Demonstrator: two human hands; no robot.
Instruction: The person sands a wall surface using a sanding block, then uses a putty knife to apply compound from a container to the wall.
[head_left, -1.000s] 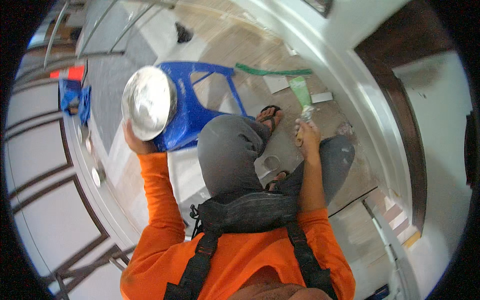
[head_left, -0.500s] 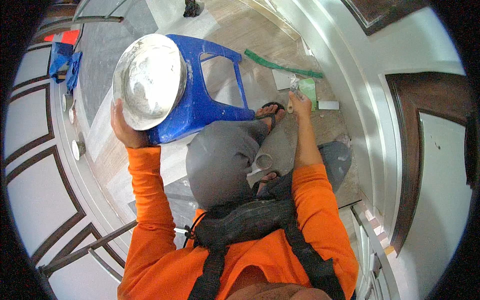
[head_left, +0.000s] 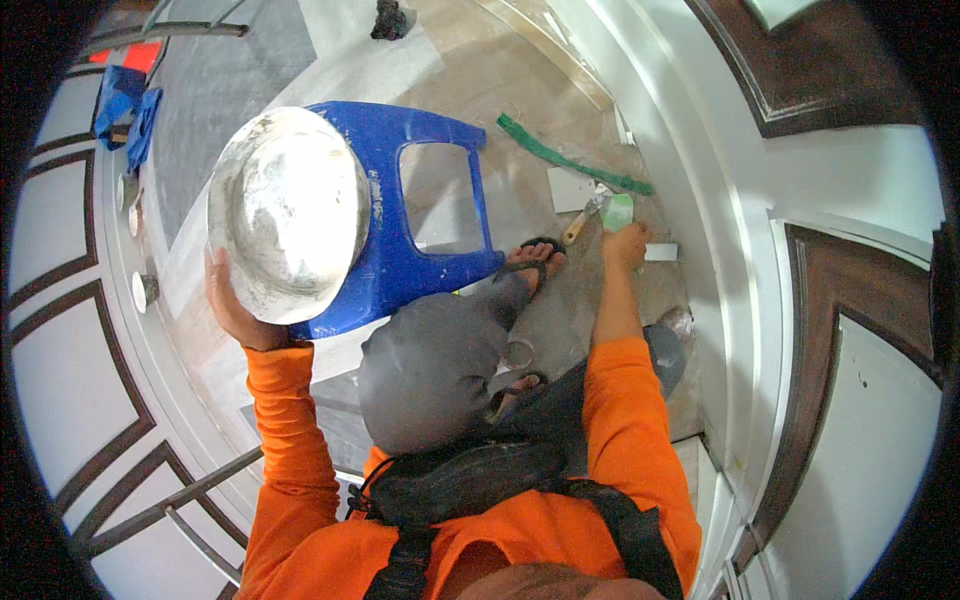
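Note:
A round metal basin (head_left: 290, 215) with whitish residue inside rests tilted against a blue plastic stool (head_left: 384, 180). My left hand (head_left: 238, 308) grips its lower left rim, thumb up along the side. On the floor to the right, my right hand (head_left: 626, 245) is closed on the near edge of a small flat green piece (head_left: 618, 211); its fingertips are partly hidden. Just left of that hand lies a putty knife (head_left: 575, 228) with a wooden handle and a smeared blade, touched by no hand.
Beside the putty knife lies a white tile-like piece (head_left: 570, 188), and a smaller white block (head_left: 661, 252) is right of my hand. A green strip (head_left: 565, 158) curves across the floor towards the white wall (head_left: 715, 200). A round ring-shaped thing (head_left: 518, 354) sits near my feet.
My right hand has let go of the putty knife, now on the floor, and moved right to the green piece. My left hand stays on the basin while the whole view has shifted slightly.

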